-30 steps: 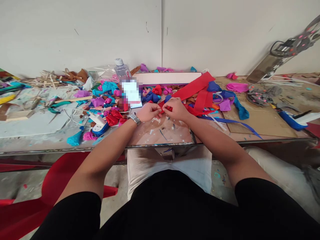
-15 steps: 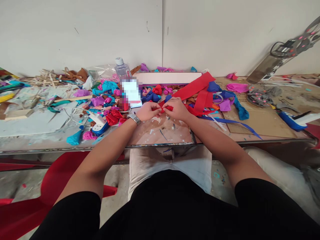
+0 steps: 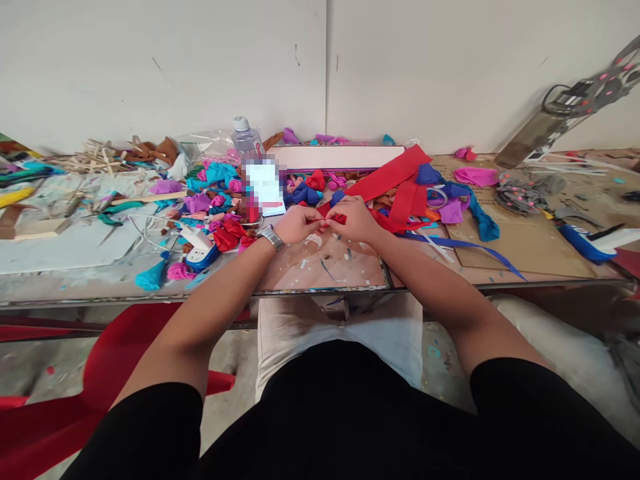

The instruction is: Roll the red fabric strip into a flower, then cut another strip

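Both hands meet over the table's near middle, fingertips almost touching. My left hand (image 3: 299, 225), with a watch on its wrist, is pinched at one end of a small red crepe-like strip (image 3: 337, 218). Closed on the same strip is my right hand (image 3: 353, 220); fingers cover most of it, so its exact shape is hidden. Wide red strips (image 3: 393, 175) lie just beyond the right hand. A lit phone (image 3: 265, 188) leans behind the left hand, amid blue, pink and red rolled rosettes (image 3: 305, 193).
A water bottle (image 3: 247, 139) stands behind the phone. To the left are a blue-and-white power strip (image 3: 201, 257), green pliers (image 3: 117, 217) and wooden sticks. Cardboard (image 3: 520, 250), a blue ribbon (image 3: 480, 247) and a leaning dark bottle (image 3: 533, 133) are on the right.
The fingertips have shifted slightly, and less red shows between them. Both hands stay in the same place; the view has moved a little.
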`<state>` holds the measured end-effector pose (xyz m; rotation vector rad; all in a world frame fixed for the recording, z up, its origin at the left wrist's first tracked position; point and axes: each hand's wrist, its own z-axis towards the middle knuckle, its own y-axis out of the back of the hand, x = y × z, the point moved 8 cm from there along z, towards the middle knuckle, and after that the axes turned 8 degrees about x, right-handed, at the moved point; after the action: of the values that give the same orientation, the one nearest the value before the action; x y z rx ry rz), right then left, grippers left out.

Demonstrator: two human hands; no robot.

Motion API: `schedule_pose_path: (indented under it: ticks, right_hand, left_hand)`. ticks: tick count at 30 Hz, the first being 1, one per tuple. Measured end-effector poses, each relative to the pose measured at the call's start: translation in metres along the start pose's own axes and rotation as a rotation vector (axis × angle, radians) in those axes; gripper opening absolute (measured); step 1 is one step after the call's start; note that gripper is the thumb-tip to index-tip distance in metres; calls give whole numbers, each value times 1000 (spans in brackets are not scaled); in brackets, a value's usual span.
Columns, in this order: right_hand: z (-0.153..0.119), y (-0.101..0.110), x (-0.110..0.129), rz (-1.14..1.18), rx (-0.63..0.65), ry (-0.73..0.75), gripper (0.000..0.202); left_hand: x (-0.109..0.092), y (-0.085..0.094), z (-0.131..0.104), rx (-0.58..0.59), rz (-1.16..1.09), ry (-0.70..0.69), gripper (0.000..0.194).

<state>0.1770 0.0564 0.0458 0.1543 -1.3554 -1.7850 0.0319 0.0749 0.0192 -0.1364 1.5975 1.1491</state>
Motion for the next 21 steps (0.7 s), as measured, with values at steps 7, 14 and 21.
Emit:
schedule_pose_path:
  ticks: [7, 14, 21]
  right_hand:
    - [0, 2, 1, 9, -4, 8, 20]
    - [1, 4, 1, -9, -11, 31, 25]
    - [1, 5, 9, 4, 2, 91, 32]
  left_hand:
    - [7, -6, 2, 52, -178, 67, 46]
    - [13, -10, 3, 73, -413, 184, 34]
    - [21, -13, 0, 79, -642, 259, 23]
